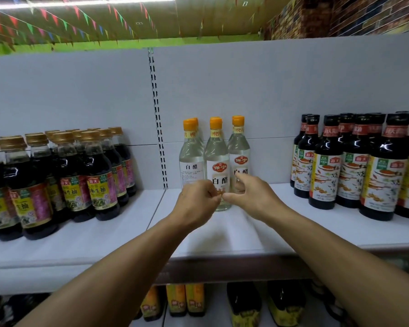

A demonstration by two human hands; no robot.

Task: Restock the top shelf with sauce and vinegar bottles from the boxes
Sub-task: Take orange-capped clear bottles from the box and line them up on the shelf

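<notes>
orange-capped clear vinegar bottles (pixel 216 161) (white labels), white shelf (pixel 222 232)

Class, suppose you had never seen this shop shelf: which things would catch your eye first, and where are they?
First, the two hands, left hand and right hand, meeting at the front clear vinegar bottle with its orange cap, mid-shelf. Next, the dark soy sauce bottles massed on the left and the black-capped sauce bottles on the right.

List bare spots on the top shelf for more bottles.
Free: shelf between soy bottles and vinegar bottles; another between vinegar and dark sauce bottles; front edge below the hands. Crowded: far left, far right.
</notes>
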